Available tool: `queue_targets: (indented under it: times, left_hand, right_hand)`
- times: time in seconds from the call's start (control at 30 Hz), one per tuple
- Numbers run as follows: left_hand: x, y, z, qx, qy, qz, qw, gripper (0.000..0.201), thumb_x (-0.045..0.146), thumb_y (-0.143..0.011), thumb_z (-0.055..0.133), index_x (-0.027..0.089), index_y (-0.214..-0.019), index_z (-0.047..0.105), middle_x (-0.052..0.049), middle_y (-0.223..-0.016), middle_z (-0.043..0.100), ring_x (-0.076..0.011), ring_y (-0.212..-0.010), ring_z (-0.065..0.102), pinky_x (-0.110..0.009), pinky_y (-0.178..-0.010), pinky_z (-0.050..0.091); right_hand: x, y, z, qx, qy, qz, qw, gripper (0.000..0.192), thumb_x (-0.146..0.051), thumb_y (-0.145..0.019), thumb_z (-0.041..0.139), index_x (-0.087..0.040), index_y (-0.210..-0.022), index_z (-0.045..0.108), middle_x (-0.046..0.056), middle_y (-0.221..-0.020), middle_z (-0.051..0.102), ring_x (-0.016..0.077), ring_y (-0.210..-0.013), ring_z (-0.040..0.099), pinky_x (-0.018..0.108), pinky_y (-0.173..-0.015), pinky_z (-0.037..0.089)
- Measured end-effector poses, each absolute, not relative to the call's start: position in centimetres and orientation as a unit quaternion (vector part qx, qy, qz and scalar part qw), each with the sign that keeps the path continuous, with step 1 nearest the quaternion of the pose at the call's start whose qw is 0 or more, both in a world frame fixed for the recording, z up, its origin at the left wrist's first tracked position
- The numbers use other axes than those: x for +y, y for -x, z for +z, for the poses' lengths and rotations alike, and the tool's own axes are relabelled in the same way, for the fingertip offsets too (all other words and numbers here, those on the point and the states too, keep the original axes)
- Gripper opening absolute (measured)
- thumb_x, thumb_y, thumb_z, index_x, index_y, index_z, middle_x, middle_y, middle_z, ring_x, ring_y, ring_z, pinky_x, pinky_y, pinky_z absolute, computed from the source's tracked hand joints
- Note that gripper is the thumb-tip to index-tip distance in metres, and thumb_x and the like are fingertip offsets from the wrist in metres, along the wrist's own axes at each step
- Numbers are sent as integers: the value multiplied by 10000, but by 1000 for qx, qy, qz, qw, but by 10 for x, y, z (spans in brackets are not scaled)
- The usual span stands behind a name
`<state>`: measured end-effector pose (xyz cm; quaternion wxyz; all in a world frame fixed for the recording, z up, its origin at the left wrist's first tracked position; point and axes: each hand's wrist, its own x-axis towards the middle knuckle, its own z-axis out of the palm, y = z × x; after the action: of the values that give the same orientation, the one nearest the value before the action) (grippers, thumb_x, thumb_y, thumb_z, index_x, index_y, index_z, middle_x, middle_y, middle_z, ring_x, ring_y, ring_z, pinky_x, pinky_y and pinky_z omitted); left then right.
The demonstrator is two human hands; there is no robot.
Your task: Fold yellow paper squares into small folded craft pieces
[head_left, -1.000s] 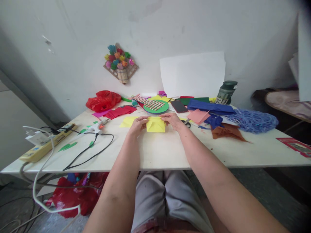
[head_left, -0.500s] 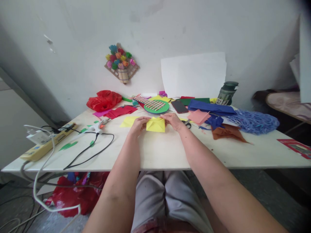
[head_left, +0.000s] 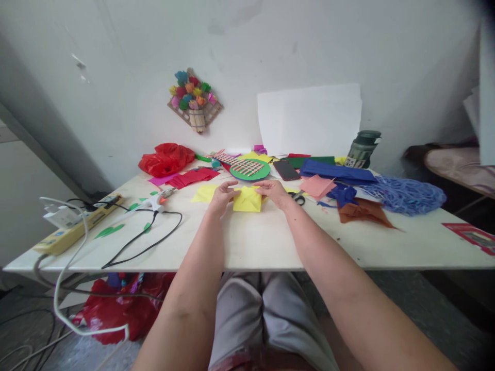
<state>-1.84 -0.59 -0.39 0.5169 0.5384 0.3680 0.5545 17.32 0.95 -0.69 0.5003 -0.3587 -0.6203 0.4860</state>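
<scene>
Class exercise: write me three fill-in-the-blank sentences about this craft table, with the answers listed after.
1. Both hands, left hand and right hand, press a folded sheet of ____ paper.
2. The crumpled plastic bag on the white table is ____.
3. The black scissors lie beside the ____ hand.

Answers: yellow; red; right

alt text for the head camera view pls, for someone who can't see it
Two bare hands, left hand and right hand, press on a folded yellow paper square on a white table. Around it lie coloured paper sheets, a black phone and a glue gun.
</scene>
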Motion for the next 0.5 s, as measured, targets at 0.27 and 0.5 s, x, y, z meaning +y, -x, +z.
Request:
queue_targets:
  times: [0.27,0.5]
  left_hand:
    - [0,17,-11,384,-499,532,566,372,302,-482,722,138,-786,584,-8,-622,592,-105,-529,545,-214,-500,402]
    - [0,17,-11,386,-499,551,546,305,314,-462,734,146,-586,511,26,-508,524,-68,-437,467,-182,-420,339]
  right_hand:
    - [5,-166,-3,-631,364,453,514,330,-267,-562,658,-139,-865,657,8,-595,599,98,-535,513,229,-522,417]
    - [4,-165,-3,-637,374,448,503,296,-234,-562,646,-140,-842,663,19,-629,621,88,-525,510,218,-511,415]
